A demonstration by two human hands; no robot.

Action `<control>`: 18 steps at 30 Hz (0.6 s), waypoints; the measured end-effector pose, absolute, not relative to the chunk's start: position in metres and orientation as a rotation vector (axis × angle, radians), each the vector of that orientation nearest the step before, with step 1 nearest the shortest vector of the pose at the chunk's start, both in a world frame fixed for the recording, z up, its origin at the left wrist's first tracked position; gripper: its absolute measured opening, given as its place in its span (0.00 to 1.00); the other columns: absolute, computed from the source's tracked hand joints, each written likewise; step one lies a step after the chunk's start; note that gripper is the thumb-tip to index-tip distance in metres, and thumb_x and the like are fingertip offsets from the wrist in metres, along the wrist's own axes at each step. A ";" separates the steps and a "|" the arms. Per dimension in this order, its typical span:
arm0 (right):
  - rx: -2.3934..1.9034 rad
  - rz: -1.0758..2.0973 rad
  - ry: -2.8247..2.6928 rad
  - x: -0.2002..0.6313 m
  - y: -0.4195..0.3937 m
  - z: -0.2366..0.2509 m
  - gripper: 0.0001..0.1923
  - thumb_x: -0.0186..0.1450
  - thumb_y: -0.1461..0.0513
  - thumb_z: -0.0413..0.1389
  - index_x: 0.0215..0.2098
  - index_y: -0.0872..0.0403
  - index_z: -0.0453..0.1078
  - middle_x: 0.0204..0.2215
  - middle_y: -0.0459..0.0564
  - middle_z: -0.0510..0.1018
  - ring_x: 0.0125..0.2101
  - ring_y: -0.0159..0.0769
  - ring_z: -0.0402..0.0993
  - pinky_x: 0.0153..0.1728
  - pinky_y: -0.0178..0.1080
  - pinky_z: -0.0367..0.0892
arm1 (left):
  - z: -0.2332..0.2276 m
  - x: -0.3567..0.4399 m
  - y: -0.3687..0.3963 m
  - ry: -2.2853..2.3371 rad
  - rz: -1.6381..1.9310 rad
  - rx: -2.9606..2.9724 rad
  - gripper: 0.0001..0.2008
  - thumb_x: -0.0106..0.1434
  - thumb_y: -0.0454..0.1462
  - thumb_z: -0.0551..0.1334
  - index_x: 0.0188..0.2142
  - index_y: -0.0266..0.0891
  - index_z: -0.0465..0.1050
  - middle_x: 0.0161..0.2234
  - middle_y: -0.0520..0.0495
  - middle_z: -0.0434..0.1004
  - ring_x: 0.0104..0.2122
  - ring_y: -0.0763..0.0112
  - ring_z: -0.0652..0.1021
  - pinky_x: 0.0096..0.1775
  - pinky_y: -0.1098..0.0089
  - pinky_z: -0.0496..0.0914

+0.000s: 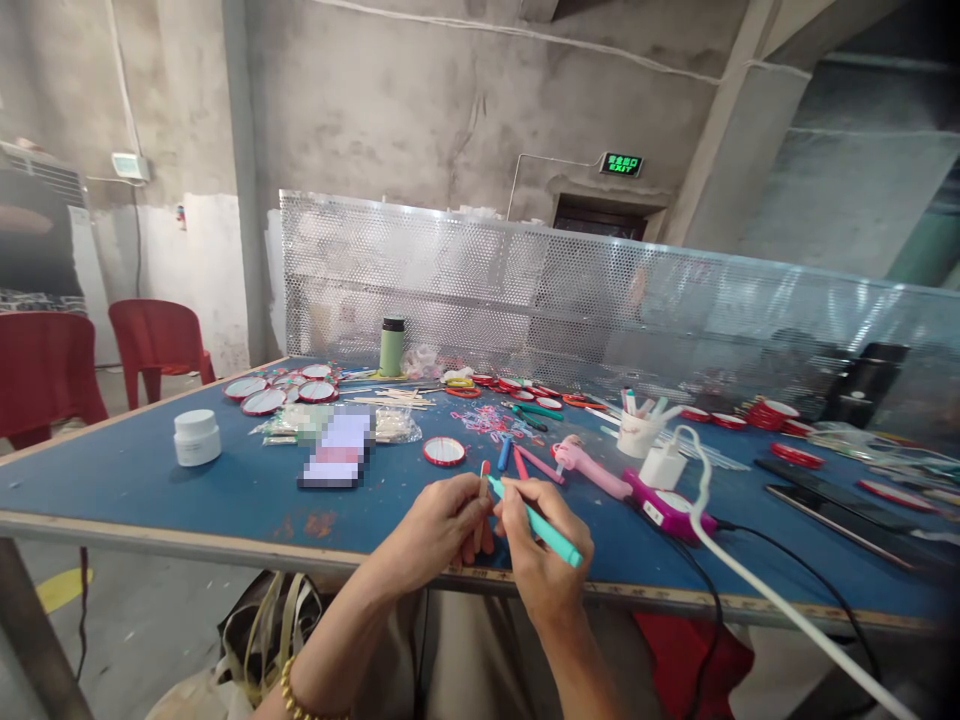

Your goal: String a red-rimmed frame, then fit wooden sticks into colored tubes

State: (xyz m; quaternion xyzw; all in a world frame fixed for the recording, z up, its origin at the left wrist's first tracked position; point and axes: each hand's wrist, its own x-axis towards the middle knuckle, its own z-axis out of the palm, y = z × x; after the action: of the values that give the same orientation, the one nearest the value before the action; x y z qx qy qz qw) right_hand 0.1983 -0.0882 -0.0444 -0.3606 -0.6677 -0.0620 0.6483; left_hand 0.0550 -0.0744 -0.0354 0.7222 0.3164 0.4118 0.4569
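Note:
My left hand (pixel 444 515) is closed around a thin wooden stick (pixel 484 486) with a red tip, held upright above the table's front edge. In my right hand (pixel 546 560) is a teal marker pen (pixel 553 536), gripped like a writing tool. Its front end points at the stick, close to the red tip; whether the two touch I cannot tell. Just beyond my hands lie a blue pen (pixel 505 452) and a red-pink pen (pixel 538 464). A round red-rimmed disc (pixel 444 451) rests behind my left hand.
The blue table (pixel 247 508) carries a white jar (pixel 197 437), a phone (pixel 337 450), a pink glue gun (pixel 592 466), a purple box (pixel 667 505) with a white cable and a cup of pens (pixel 635 432). Several red-rimmed discs (pixel 264 401) lie farther back. A perforated metal screen (pixel 450 280) stands behind.

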 end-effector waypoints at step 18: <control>-0.849 -0.127 -1.486 0.197 -0.089 -0.045 0.09 0.68 0.61 0.54 0.32 0.54 0.72 0.21 0.44 0.78 0.19 0.30 0.74 0.22 0.31 0.68 | -0.037 0.054 -0.073 0.763 1.014 1.778 0.18 0.69 0.49 0.50 0.31 0.39 0.64 0.23 0.52 0.70 0.18 0.78 0.67 0.21 0.77 0.63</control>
State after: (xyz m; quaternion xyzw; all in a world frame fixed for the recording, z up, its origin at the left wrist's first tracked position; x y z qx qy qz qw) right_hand 0.1966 -0.0888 -0.0448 -0.3744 -0.6552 -0.0560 0.6537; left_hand 0.0542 -0.0726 -0.0366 0.7225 0.3100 0.4120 0.4606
